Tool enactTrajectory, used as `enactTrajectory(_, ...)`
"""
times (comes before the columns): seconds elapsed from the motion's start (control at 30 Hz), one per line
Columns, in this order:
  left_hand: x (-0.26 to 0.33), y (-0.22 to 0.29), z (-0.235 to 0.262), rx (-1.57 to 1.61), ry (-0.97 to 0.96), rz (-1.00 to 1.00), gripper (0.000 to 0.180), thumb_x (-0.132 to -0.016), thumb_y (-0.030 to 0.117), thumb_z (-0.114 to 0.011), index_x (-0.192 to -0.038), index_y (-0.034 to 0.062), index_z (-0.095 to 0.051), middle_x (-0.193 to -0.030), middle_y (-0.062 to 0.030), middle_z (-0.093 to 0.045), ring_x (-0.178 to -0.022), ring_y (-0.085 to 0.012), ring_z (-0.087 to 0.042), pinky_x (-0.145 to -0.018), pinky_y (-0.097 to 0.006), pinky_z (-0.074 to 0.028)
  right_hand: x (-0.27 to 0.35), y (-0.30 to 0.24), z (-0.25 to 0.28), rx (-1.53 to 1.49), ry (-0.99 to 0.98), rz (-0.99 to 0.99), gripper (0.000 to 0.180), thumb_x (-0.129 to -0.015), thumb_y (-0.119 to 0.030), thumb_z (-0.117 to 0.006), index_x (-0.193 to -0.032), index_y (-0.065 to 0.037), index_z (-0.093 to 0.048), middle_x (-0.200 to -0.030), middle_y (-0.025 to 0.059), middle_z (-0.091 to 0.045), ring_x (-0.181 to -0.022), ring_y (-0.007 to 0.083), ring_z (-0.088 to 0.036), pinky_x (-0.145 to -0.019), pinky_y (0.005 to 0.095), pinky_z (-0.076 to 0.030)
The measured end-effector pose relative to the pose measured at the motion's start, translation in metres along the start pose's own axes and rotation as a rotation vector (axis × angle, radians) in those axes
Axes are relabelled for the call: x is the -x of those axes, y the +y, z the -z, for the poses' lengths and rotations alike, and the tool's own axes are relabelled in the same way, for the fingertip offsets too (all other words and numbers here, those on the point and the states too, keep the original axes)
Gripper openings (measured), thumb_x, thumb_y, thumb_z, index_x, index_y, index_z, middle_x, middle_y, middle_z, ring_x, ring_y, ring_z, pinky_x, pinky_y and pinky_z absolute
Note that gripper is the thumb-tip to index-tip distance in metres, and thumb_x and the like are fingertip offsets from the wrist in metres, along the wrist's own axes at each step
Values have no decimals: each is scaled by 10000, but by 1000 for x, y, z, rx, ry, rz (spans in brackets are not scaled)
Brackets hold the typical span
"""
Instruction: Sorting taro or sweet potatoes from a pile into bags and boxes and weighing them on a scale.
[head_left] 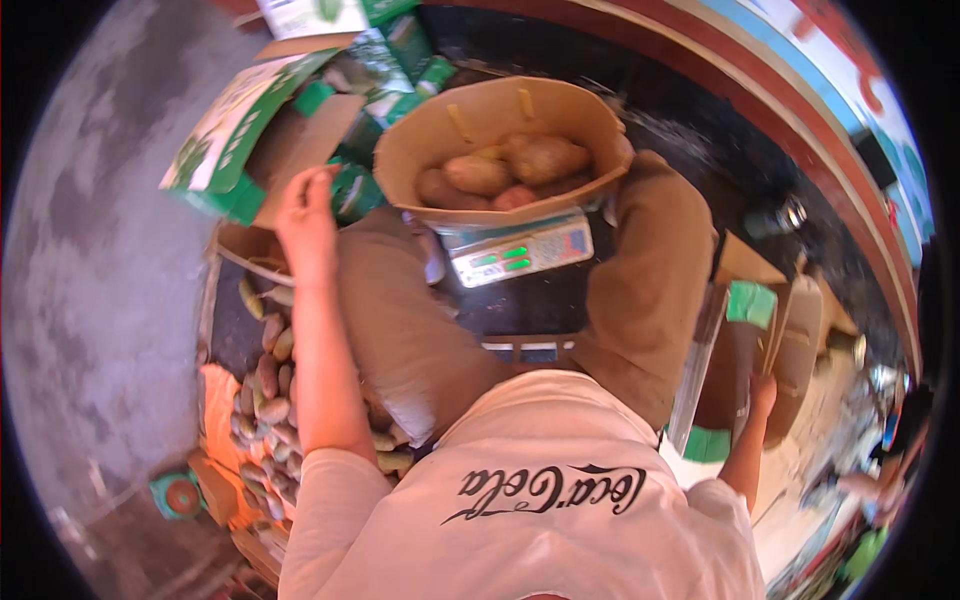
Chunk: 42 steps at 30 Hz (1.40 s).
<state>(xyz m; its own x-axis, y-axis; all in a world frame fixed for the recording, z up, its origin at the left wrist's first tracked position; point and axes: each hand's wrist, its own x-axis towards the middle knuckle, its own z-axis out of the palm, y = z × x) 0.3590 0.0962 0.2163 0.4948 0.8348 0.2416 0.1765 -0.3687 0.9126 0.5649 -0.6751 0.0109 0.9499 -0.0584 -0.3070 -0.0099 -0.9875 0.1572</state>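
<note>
While the left hand (pixel 306 222) is hovering open near a green-and-brown carton flap (pixel 300 135), the right hand (pixel 763 390) is gripping flat cardboard (pixel 790 345) (potatoes (pixel 505 170) are sitting boxed on the scale (pixel 520 250)).

Left hand (pixel 308 222) reaches forward, fingers loosely extended; right hand (pixel 763 392) hangs low beside the body.

The right hand (pixel 764 388) is largely hidden behind flattened cardboard (pixel 790 345), the pile of potatoes (pixel 268 395) is partly covered by the left forearm, and the scale (pixel 520 250) readout is too small to be read.
</note>
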Motion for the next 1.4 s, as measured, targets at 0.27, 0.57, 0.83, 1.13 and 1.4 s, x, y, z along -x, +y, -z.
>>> enactTrajectory(0.27,10,5,11,-91,46,-39,160,-870,126,-525,-915,9,-625,-895,-51,-648,-858,-111,-573,-794,-248,-435,47,-88,12,-213,192,-61,450,-810,-328,-566,-1118,-2,-539,-1009,238,-593,-910,394,-574,-756,458,-458)
enactTrajectory(0.57,8,3,-3,-47,151,-175,130,-788,144,-579,-830,27,-617,-760,-157,-621,-677,-263,-619,-631,-322,-475,79,-92,92,-204,429,-5,546,-854,-372,-545,-1133,96,-508,-1064,275,-568,-959,375,-571,-803,406,-466)
enactTrajectory(0.83,24,16,-30,104,171,-359,121,-793,148,-565,-825,36,-598,-767,-159,-614,-716,-302,-604,-643,-363,-468,100,-115,222,-525,1021,194,507,-852,-359,-585,-1111,74,-538,-939,254,-614,-761,346,-595,-678,393,-472)
enactTrajectory(1.13,106,70,-21,165,-131,-455,256,-771,162,-632,-987,38,-572,-1022,-126,-599,-978,-312,-559,-836,-371,-448,91,-214,381,-994,1214,559,377,-882,-252,-553,-1132,30,-540,-995,152,-623,-833,210,-572,-738,323,-459)
enactTrajectory(1.4,126,87,-5,97,-138,-513,612,-755,283,-645,-1268,66,-392,-1302,-153,-405,-1158,-338,-430,-918,-402,-397,155,-368,463,-1207,1057,930,351,-897,-184,-509,-1163,44,-506,-1057,120,-603,-905,183,-566,-795,300,-446)
